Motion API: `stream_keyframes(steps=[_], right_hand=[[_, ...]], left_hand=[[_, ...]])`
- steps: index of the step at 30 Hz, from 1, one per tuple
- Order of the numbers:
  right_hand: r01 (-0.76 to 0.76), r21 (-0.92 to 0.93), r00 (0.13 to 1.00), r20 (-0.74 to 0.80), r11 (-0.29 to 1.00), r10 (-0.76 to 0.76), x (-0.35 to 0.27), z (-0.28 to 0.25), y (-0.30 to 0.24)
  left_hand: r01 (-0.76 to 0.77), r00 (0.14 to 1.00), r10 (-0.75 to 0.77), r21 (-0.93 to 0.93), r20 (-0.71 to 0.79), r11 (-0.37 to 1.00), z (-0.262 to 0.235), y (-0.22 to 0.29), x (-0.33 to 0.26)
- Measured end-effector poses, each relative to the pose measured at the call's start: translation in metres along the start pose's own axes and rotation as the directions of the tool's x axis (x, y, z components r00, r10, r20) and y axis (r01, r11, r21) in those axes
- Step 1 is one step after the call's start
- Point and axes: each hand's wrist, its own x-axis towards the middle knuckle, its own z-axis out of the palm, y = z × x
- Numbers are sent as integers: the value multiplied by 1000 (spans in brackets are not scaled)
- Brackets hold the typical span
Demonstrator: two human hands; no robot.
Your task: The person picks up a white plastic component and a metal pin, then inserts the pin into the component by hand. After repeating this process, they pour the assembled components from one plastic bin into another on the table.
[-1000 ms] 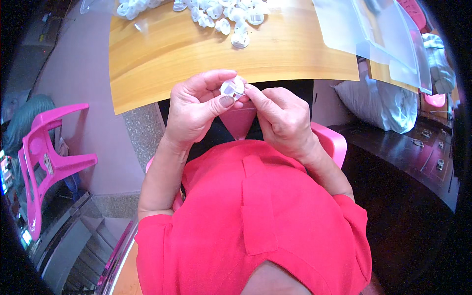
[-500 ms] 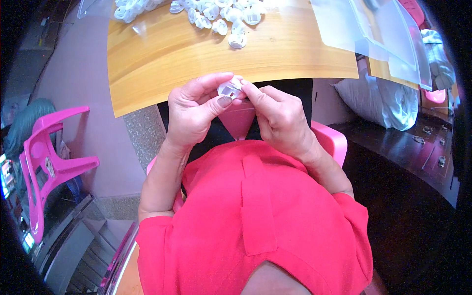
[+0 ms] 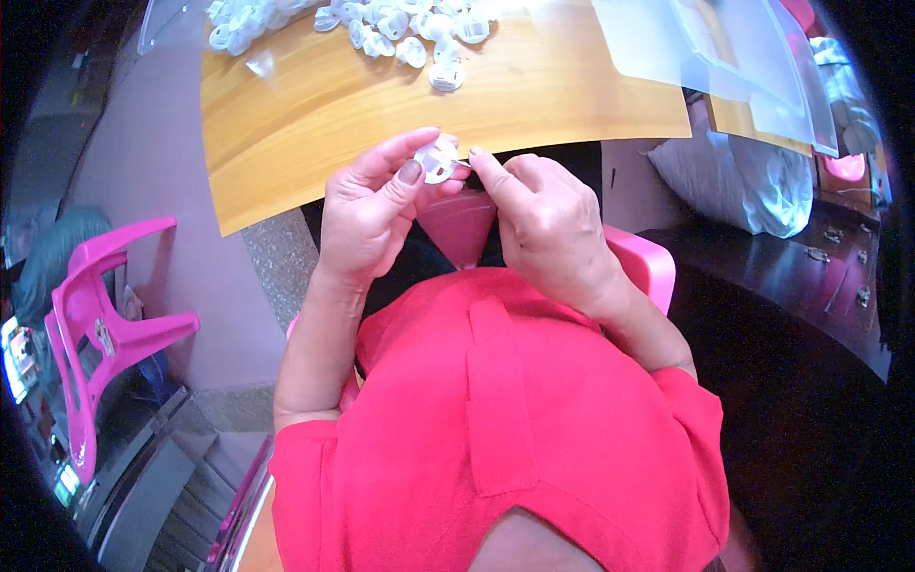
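Observation:
My left hand pinches a small round white plastic piece between thumb and fingers, just in front of the edge of the wooden table. My right hand meets it from the right, fingertips closed on the piece's right side, perhaps on a small thin part that I cannot make out. Both hands hover above my lap and red shirt. A heap of several similar white plastic pieces lies at the table's far side.
Clear plastic bags lie on the table's right part. A white filled sack leans beside the table at right. A pink plastic chair stands at left, and another pink seat is under me.
Both hands stay joined on the white piece at the table edge; the fingers have shifted slightly around it. The view has tilted a little.

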Motion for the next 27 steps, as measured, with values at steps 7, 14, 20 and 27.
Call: stream_keyframes(steps=[7, 14, 20, 27], right_hand=[[70, -120, 997, -21, 990, -73, 0, 4, 2], [84, -93, 996, -25, 992, -86, -1, 11, 4], [86, -117, 996, 21, 989, -84, -1, 9, 1], [166, -272, 986, 70, 948, -152, -1, 6, -1]], left_hand=[[16, 1000, -17, 30, 2, 999, 0, -1, 1], [9, 1000, -8, 75, -13, 997, -2, -1, 0], [-14, 1000, 13, 85, 10, 996, -3, -3, 0], [-27, 999, 24, 161, 24, 987, -4, -4, -2]])
